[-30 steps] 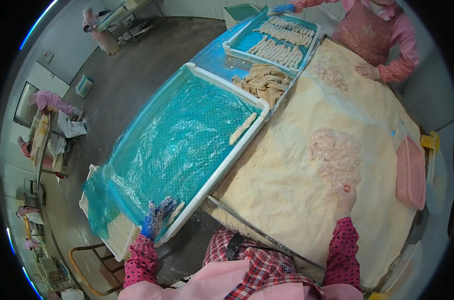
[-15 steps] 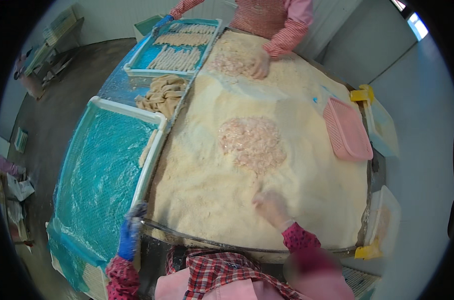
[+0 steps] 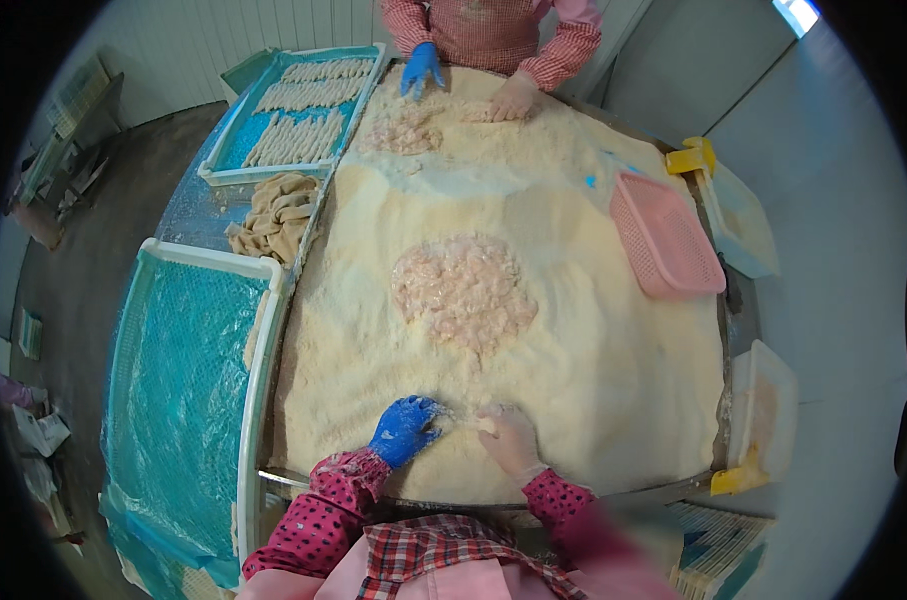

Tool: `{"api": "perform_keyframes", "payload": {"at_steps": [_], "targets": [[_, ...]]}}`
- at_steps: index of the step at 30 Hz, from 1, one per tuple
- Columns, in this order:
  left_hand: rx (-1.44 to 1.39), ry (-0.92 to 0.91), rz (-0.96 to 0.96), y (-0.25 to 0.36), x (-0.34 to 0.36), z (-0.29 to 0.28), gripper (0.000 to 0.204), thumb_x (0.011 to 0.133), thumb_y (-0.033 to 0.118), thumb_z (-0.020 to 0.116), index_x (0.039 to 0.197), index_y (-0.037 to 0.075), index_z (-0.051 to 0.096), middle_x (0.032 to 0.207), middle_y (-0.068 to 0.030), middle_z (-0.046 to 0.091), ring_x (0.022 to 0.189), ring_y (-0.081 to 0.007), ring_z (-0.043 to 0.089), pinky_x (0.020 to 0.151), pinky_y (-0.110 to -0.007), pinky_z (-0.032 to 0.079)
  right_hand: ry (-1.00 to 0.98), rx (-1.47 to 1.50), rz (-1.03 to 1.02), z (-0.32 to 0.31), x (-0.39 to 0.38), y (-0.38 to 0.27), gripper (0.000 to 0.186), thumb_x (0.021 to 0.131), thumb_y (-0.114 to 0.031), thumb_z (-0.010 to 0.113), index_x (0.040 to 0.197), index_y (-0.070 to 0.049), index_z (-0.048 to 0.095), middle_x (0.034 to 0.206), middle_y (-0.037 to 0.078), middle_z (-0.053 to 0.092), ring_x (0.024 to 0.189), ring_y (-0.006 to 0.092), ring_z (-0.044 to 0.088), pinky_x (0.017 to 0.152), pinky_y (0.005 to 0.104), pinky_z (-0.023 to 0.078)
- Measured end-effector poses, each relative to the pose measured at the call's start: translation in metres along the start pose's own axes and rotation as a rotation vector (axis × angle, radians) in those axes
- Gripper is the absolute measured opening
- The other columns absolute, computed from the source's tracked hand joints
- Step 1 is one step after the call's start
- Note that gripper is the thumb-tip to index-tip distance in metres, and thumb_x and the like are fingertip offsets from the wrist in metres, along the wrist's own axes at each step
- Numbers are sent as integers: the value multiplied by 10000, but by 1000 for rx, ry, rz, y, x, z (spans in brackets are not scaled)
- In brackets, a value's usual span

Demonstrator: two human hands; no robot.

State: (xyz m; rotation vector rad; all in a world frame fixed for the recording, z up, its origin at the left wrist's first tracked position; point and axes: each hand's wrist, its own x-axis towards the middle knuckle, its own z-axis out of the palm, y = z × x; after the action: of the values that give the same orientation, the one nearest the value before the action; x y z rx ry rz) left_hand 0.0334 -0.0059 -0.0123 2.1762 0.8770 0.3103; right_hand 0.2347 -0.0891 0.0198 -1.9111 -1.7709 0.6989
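Note:
My left hand (image 3: 405, 432), in a blue glove dusted with crumbs, is low over the crumb bed, its curled fingers pointing right. Facing it, my right hand (image 3: 511, 440), in a pale thin glove, has its fingers bent inward. A small pale crumb-coated piece (image 3: 462, 415) shows in the gap, at the fingertips of both hands; its exact shape is hard to make out. Beyond them a wet pinkish heap of raw meat pieces (image 3: 465, 290) lies on the spread of cream-coloured crumbs (image 3: 603, 390), with its narrow end toward my hands.
On the left stands a white-rimmed tray (image 3: 265, 385) lined with blue-green film, strips along its right side. Behind it are a beige cloth (image 3: 278, 217) and another tray (image 3: 345, 130) with rows of coated strips. A pink basket (image 3: 668, 238) sits right. Across the table a co-worker (image 3: 483, 40) handles meat.
My left hand has come from the tray's near corner onto the crumbs beside my right hand. The co-worker's blue-gloved hand has left the far tray for the crumbs. The view has shifted.

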Motion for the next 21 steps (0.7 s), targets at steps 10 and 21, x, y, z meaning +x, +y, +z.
{"api": "perform_keyframes", "payload": {"at_steps": [10, 21], "targets": [[-627, 11, -229, 13, -12, -13, 402, 751, 179, 672, 1133, 76, 599, 1116, -109, 599, 1023, -310, 555, 897, -387, 437, 32, -140, -107, -29, -7, -14, 369, 732, -159, 637, 1096, -121, 593, 1017, 107, 611, 957, 282, 559, 824, 411, 445], [196, 118, 58, -7, 7, 3, 321, 715, 178, 665, 1031, 135, 629, 1061, -93, 603, 966, -302, 549, 824, -395, 457, -65, -320, -241, 1, 16, 3, 344, 739, -175, 628, 1067, -82, 581, 1070, 82, 594, 1049, 269, 518, 907, 385, 412]]}}
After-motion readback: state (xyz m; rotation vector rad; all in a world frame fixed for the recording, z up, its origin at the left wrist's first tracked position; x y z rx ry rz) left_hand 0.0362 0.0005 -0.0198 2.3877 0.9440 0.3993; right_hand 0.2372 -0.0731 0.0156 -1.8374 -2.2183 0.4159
